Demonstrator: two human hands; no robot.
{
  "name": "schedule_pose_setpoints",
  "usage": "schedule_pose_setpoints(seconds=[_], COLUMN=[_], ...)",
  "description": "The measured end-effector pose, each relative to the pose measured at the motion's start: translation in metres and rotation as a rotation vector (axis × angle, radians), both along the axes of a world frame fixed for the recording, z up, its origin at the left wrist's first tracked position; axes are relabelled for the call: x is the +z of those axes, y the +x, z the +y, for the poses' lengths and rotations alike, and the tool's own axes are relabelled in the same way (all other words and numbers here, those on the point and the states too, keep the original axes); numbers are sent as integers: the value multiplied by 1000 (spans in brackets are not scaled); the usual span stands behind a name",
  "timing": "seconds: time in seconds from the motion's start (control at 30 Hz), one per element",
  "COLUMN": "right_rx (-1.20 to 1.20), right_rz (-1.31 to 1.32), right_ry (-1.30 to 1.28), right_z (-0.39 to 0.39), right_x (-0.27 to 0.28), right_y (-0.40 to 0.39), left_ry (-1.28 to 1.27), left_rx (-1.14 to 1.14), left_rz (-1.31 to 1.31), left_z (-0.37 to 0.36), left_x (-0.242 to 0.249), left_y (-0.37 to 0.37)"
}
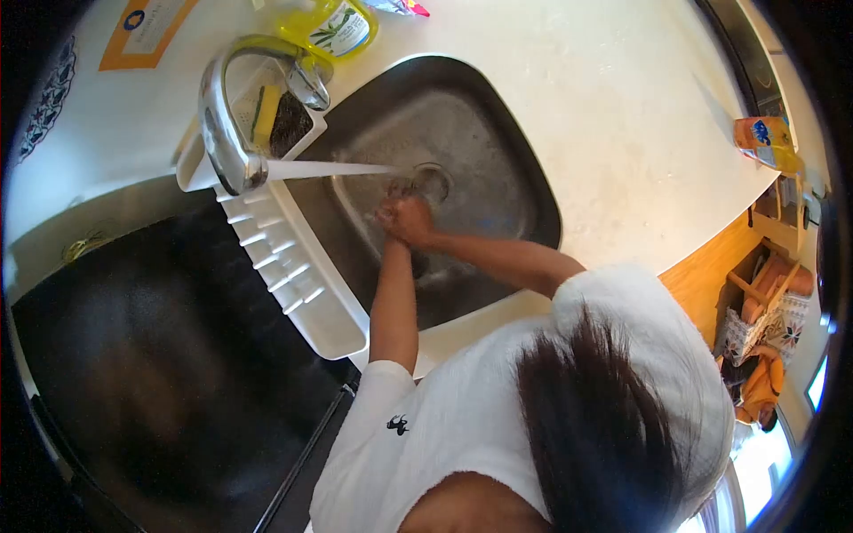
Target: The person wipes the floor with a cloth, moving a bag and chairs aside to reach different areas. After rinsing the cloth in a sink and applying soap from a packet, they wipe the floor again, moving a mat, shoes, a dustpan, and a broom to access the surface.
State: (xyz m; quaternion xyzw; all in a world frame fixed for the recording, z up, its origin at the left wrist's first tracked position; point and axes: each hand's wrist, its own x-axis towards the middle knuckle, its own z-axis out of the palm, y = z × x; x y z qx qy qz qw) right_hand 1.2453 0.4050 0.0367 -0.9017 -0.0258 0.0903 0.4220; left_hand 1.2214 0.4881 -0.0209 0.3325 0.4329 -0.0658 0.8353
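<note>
Both my hands are together inside the dark sink (502,151), left of the drain (434,182). My right hand (414,218) is closed against my left hand (389,218), with the fingers folded in. Whether anything small lies between them is hidden. A chrome faucet (233,111) arches in from the left. Its water stream (329,169) runs toward the sink just beyond my fingers, and the fingertips look wet and blurred.
A white plastic sink caddy (333,324) lines the sink's left edge, holding a yellow sponge (265,111) and a dark scrubber (291,124). Behind stands a yellow-green soap bottle (342,34). A black panel (160,355) lies left. An orange bottle (762,142) stands far right; a person (761,391) is beyond.
</note>
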Motion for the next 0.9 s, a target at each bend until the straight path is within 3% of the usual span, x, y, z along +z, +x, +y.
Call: schedule_pose_setpoints(seconds=[0.1,0.17,0.23,0.27,0.33,0.37,0.43,0.53,0.57,0.6,0.63,0.67,0.73,0.8,0.87,0.9], right_rx=[221,158,116,100,77,44,-31,-166,58,275,338,261,161,123,226,336], right_rz=[-33,-183,10,96,273,195,36,-421,-324,-235,-190,-249,168,-292,-308,-115], right_ry=[-258,-132,213,198,168,104,-23,-268,-356,-445,-255,105,337,123,66,119], right_z=[-15,-34,-59,-65,-75,-79,-81,-53,-39,-25,-10,27,57,38,22,11], right_x=[-8,-25,51,57,55,40,-5,-7,-13,-15,-4,-67,-41,16,26,10], right_y=[35,79,100,106,120,123,125,101,85,72,49,22,-19,-31,-24,7], left_ry=[109,321,589,719,1316,1602,1501,856,561,452,356,269,135,44,16,8], left_rx=[-28,-71,-223,-298,-909,-1233,-721,-111,66,118,146,170,147,95,38,15], left_rz=[-27,-76,-139,-168,-85,-29,-97,29,96,55,28,11,0,-9,9,7], left_z=[-2,9,22,28,48,57,50,37,32,28,23,17,14,10,5,2], left_x=[35,73,114,124,78,55,32,36,38,30,23,17,14,25,42,48], left_y=[11,17,19,19,3,-5,-20,-17,-13,-5,0,2,0,2,5,12])
